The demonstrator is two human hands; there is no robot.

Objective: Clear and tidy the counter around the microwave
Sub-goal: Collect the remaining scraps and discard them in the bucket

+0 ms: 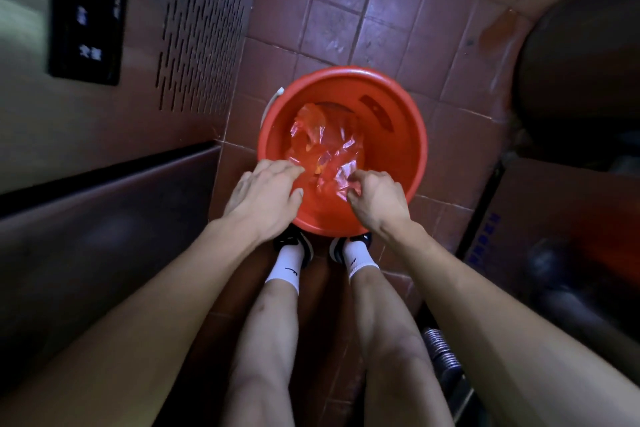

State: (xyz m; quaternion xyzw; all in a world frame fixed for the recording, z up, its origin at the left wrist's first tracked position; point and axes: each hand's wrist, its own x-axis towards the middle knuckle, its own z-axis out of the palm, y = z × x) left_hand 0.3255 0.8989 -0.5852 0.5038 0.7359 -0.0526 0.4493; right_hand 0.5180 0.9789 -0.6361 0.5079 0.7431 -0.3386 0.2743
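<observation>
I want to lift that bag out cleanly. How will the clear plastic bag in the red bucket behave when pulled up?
Probably floppy: the plastic bag lies crumpled and creased inside the red bucket. Likely light, since it looks thin and see-through. Its glossy film may slip between the fingertips of the left hand and right hand.

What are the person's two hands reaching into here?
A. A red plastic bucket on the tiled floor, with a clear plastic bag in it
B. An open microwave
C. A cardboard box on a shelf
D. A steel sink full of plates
A: both the left hand and the right hand are over the round red plastic bucket on the reddish tiled floor, at the crumpled clear plastic bag inside.
</observation>
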